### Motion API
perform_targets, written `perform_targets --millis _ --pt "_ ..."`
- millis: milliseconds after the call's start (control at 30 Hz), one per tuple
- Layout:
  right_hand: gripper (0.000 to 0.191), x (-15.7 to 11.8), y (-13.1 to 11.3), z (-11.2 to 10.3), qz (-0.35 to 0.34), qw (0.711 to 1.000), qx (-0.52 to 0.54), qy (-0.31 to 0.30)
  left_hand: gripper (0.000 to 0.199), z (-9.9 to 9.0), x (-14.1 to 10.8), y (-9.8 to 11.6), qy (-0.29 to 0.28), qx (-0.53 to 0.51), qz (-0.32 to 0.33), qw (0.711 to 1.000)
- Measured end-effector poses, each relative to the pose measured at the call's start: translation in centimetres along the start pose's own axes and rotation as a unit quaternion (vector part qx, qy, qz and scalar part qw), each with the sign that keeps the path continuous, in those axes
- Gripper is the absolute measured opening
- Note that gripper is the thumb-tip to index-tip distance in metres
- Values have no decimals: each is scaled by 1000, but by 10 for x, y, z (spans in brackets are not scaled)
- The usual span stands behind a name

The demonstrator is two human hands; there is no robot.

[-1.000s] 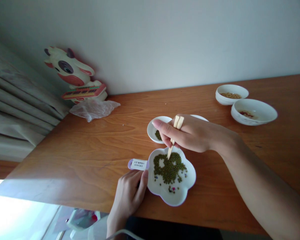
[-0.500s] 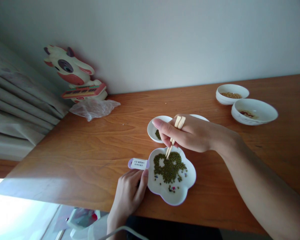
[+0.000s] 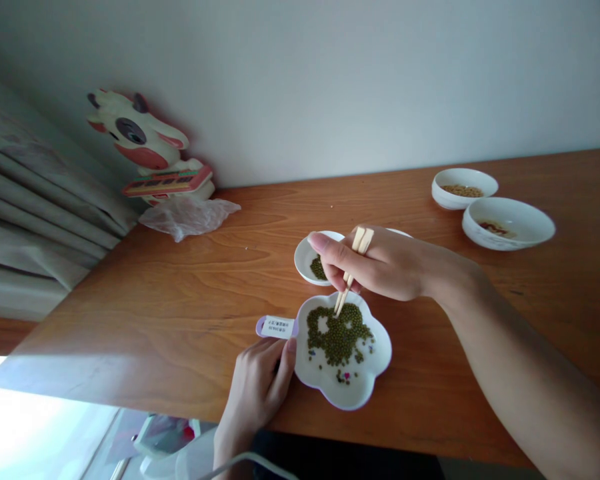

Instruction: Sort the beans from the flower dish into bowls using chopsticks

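A white flower-shaped dish (image 3: 375, 373) with a labelled purple handle (image 3: 279, 327) holds many green beans (image 3: 337, 337). My left hand (image 3: 263, 377) rests at the dish's left edge, its thumb against the rim and its fingers bent by the handle. Wooden chopsticks (image 3: 353, 273) are in the grip of my right hand (image 3: 380, 263), their tips close together among the beans near the far side of the dish. Behind that hand stands a small white bowl (image 3: 305, 257) with green beans, partly covered by my fingers. Another white rim (image 3: 399, 233) shows just past my knuckles.
Two white bowls stand at the back right, one with tan pieces (image 3: 463, 191), the other (image 3: 525, 230) with reddish bits. A cow-shaped toy keyboard (image 3: 150, 150) and a clear plastic bag (image 3: 187, 219) are at the back left. The table's front edge runs below the dish.
My right hand and the chopsticks have shifted slightly right and away from me, the tips still at the beans. My left hand and the dish are nearly unmoved.
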State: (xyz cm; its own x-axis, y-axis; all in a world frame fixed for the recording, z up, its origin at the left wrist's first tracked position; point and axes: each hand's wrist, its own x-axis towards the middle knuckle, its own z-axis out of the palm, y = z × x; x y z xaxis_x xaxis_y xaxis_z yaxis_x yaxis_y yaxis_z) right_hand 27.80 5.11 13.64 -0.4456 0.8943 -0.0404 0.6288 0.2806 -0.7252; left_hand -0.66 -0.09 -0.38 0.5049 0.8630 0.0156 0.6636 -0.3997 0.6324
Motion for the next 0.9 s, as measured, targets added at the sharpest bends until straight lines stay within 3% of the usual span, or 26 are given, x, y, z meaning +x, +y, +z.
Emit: perform_targets --millis 900 --pt "83 1 -1 3 -13 1000 7 -3 36 1 1 -1 4 -1 5 1000"
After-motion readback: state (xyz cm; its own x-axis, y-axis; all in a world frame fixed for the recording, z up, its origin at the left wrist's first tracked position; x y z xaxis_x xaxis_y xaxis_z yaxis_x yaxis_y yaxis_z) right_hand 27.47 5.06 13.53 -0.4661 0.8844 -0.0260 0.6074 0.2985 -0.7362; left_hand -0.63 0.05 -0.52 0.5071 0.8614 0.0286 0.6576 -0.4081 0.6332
